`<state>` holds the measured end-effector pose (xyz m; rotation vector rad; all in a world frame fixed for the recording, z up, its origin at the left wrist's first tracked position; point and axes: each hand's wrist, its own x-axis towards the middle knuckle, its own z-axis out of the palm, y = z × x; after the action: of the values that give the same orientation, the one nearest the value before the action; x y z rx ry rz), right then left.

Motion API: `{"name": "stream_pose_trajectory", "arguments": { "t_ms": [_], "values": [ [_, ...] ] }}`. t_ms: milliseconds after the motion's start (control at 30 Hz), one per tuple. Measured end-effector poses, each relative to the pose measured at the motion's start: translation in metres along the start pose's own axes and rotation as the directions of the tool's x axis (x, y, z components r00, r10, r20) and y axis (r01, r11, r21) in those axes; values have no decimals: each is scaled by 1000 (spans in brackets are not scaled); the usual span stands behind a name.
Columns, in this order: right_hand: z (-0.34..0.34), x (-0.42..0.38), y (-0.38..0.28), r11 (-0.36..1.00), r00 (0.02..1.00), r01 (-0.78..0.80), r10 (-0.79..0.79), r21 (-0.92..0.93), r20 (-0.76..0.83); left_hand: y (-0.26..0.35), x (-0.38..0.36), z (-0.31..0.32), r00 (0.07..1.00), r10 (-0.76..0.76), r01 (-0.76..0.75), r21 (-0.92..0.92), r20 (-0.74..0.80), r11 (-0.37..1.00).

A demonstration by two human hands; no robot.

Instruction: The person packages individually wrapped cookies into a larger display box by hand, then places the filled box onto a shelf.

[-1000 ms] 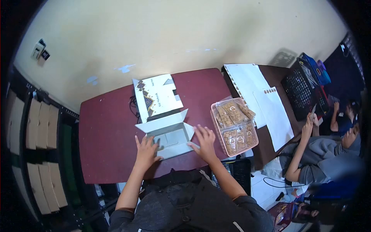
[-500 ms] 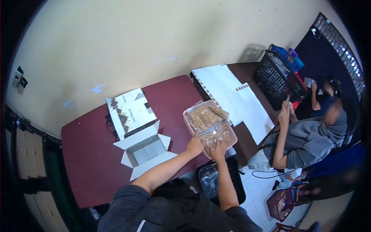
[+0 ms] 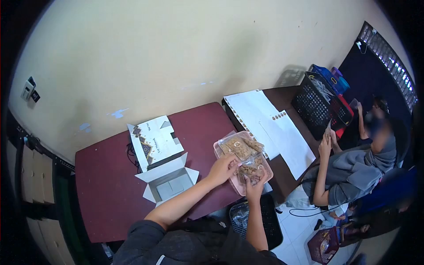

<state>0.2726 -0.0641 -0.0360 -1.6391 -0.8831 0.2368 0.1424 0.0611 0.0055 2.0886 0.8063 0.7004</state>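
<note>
A pink plastic basket (image 3: 242, 191) sits at the right edge of the maroon table, with several clear packets of brown snack pieces in it. One snack packet (image 3: 255, 164) is raised at the near side of the basket, tilted toward me. My right hand (image 3: 255, 185) grips its near edge, thumb on top. My left hand (image 3: 222, 169) is closed, its curled fingertips pinching at the packet's left edge. Behind it another packet with a round label (image 3: 237, 146) lies in the basket. An open white carton (image 3: 170, 183) stands on the table, left of my hands.
A printed white box (image 3: 154, 141) lies behind the carton on the maroon table (image 3: 110, 194). White sheets (image 3: 265, 119) cover part of the dark table, beside a black crate (image 3: 316, 104). A person in grey (image 3: 353, 163) sits at right. Below is a black basket (image 3: 269, 221).
My hands have gone from pressing flat on the packets to lifting one, which now tilts up between them. The view has shifted slightly, so the scene sits lower.
</note>
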Motion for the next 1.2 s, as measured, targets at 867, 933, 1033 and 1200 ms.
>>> {"name": "stream_pose_trajectory", "arguments": {
  "t_ms": [867,933,1033,1200],
  "values": [
    [127,-39,-157,953,485,-137,-175,272,857,0,-152,-112,730,-390,178,-395,-562,901],
    [128,-37,-157,936,509,-182,-173,301,843,5,-150,-116,734,-426,244,-380,-528,892],
    [129,-32,-147,935,466,-209,-163,287,869,-7,-149,-106,737,-386,196,-371,-555,908],
    [127,-27,-143,963,433,-179,-105,200,895,0,-148,-103,719,-493,239,-492,-490,837]
  ]
}}
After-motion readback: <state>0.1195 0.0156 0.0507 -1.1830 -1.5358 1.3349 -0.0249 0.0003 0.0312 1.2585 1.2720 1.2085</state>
